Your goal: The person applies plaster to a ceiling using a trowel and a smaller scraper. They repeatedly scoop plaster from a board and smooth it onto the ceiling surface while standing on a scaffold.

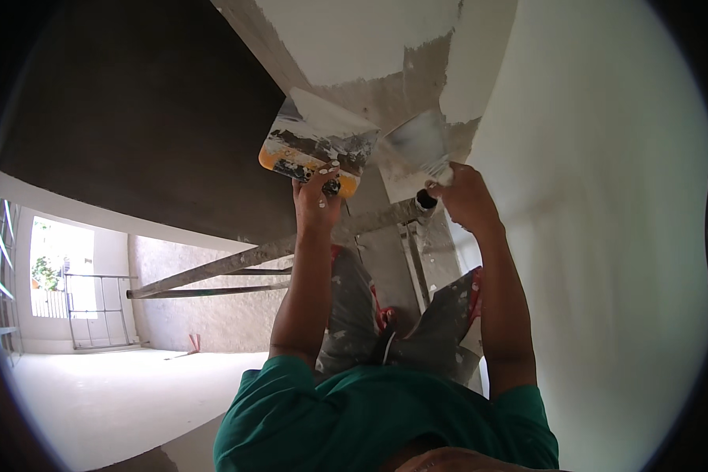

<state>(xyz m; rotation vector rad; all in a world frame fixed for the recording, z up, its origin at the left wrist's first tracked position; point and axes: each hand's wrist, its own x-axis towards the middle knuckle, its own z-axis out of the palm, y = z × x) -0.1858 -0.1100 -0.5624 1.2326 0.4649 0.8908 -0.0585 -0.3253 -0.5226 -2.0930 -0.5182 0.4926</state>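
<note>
My left hand is closed round the yellow and black grip of a broad plastering knife, its wide blade smeared with pale putty. To its right, my right hand grips a putty knife with a flared, whitish blade. The two blades sit close together at chest height, edges pointing away from me. Whether they touch, I cannot tell. Ahead of them lies a grey surface partly coated with white plaster.
A paint-spattered metal tube with a black end runs below my hands, part of a frame around my legs. A smooth white wall rises close on the right. A dark surface fills the upper left; a bright window and metal scaffold frame stand beyond.
</note>
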